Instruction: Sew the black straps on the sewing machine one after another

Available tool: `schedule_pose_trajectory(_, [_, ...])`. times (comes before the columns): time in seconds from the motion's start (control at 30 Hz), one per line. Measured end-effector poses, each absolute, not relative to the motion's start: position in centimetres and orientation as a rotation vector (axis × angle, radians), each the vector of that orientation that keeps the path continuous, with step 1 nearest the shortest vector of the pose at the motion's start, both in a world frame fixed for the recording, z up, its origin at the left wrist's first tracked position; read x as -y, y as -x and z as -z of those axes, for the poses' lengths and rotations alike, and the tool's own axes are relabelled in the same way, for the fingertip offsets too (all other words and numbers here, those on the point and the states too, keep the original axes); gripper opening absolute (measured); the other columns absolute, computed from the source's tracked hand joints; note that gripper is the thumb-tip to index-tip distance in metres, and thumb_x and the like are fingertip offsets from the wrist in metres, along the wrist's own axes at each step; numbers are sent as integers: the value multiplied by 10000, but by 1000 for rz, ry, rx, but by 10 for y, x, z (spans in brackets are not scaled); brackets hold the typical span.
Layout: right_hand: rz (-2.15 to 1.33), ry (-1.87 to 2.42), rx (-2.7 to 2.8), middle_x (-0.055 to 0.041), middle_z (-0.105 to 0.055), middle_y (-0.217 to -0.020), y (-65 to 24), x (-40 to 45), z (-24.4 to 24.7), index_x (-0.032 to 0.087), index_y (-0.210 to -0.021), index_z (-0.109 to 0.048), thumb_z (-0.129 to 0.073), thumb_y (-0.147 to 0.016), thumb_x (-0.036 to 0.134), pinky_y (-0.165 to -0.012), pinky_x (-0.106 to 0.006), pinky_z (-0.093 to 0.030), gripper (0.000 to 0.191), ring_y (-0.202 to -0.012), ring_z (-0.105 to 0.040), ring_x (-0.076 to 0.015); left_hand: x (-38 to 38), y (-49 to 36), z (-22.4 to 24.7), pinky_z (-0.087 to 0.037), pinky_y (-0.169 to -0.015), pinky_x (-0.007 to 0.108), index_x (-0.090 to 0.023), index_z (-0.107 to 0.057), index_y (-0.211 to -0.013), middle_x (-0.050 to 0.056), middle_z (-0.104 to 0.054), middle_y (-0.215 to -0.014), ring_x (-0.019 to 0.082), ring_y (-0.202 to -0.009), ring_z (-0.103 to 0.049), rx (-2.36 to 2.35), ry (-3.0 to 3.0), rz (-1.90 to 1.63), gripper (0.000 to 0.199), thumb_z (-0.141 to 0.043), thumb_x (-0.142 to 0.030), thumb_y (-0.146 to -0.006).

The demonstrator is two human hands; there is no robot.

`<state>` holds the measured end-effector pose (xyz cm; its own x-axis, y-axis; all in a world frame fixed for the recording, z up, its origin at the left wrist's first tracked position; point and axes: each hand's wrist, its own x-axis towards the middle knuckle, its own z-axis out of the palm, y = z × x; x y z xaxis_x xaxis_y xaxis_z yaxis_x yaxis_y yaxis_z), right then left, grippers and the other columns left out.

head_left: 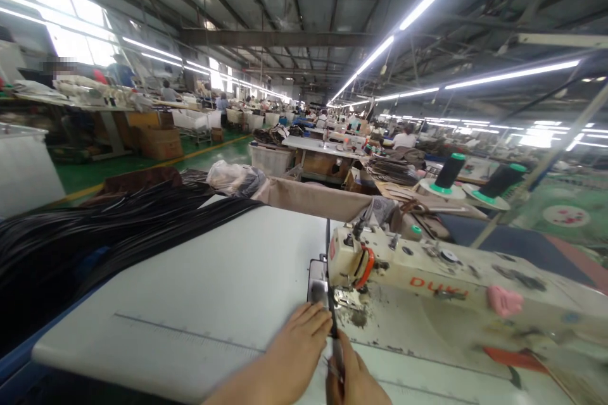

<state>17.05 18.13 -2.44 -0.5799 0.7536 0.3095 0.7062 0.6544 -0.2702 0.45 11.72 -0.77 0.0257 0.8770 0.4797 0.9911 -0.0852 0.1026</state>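
A cream sewing machine [451, 285] stands on a pale table marked with a ruler line. A narrow black strip [332, 310] runs beneath its head, past the metal plate [317, 281]. My left hand [304, 335] lies flat beside that plate, fingers stretched together and their tips against the strip. Just right of it, my right hand [354, 370] is closed around the strip's near end. Thin metal points, possibly snips, show by the right palm; the grip hides most of them.
Long black strips [142, 221] lie in a heap along the table's left edge. Two black thread cones [449, 172] rise behind the machine. A beige fabric-lined bin [313, 196] adjoins the far edge. Beyond are other sewing tables, cartons [159, 139] and people.
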Motion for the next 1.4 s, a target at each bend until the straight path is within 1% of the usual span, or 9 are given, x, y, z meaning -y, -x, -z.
schedule_pose_trajectory(0.1, [-181, 1084, 2523, -106, -786, -1153, -178, -180, 16, 200, -1467, -558, -494, -930, 137, -647, -284, -580, 545, -824, -792, -229, -113, -7, 0, -355, -1239, 394, -198, -527, -1486, 49, -588, -1530, 201, -1466, -488, 2005, 2081, 643, 446, -438, -187, -1049])
schedule_pose_trajectory(0.2, [-205, 1043, 2568, -96, -785, -1147, -182, -180, 5, 179, -1400, -598, -509, -913, 119, -677, -260, -570, 499, -845, -783, -205, -114, -7, -1, -334, -1247, 415, -185, -521, -1487, 60, -571, -1545, 213, -1484, -463, 2031, 2109, 629, 436, -420, -209, -1063])
schedule_pose_trajectory(0.37, [-199, 1041, 2565, -78, -788, -1101, -183, -179, -2, 188, -1279, -655, -522, -887, 103, -672, -244, -542, 422, -811, -767, -186, -124, -1, 3, -332, -1234, 473, -181, -508, -1490, 82, -544, -1567, 247, -1509, -424, 2109, 2119, 600, 431, -410, -264, -1078])
schedule_pose_trajectory(0.67, [-241, 977, 2520, -51, -774, -1054, -187, -176, 1, 209, -1240, -648, -529, -866, 123, -676, -246, -513, 402, -802, -746, -179, -142, 9, 3, -290, -1229, 550, -226, -505, -1483, 88, -534, -1575, 290, -1519, -399, 2234, 2131, 589, 430, -451, -261, -1058])
schedule_pose_trajectory(0.87, [-255, 953, 2508, -42, -764, -981, -187, -175, -1, 209, -1191, -651, -517, -869, 124, -640, -250, -484, 359, -743, -726, -174, -146, 14, 1, -278, -1242, 548, -237, -534, -1467, 92, -561, -1548, 279, -1509, -410, 2288, 2134, 670, 429, -462, -243, -1045])
schedule_pose_trajectory(1.07, [-282, 912, 2488, -33, -748, -947, -189, -174, 0, 209, -1197, -629, -509, -872, 124, -660, -257, -479, 357, -762, -720, -185, -166, 42, -6, -376, -1233, 440, -197, -697, -1256, 87, -691, -1360, 243, -1376, -548, 2236, 2206, 984, 345, -505, -145, -974])
schedule_pose_trajectory(1.13, [-273, 882, 2472, -34, -744, -944, -190, -174, 1, 206, -1193, -630, -510, -860, 117, -669, -255, -484, 364, -766, -715, -184, -179, 53, -7, -387, -1237, 422, -179, -682, -1283, 102, -657, -1397, 242, -1377, -540, 2214, 2214, 1006, 369, -513, -134, -959])
schedule_pose_trajectory(1.23, [-234, 835, 2436, -33, -734, -914, -191, -175, 3, 201, -1170, -642, -511, -854, 112, -664, -252, -485, 354, -747, -702, -179, -201, 64, -7, -423, -1218, 414, -207, -681, -1300, 91, -608, -1463, 242, -1384, -530, 2166, 2277, 1025, 388, -533, -136, -948])
schedule_pose_trajectory(1.4, [-199, 793, 2419, -41, -716, -893, -191, -174, 4, 193, -1159, -641, -491, -891, 119, -660, -254, -475, 315, -732, -683, -179, -231, 73, -9, -437, -1200, 417, -208, -738, -1220, 77, -654, -1425, 258, -1348, -567, 2117, 2369, 1018, 339, -518, -158, -967])
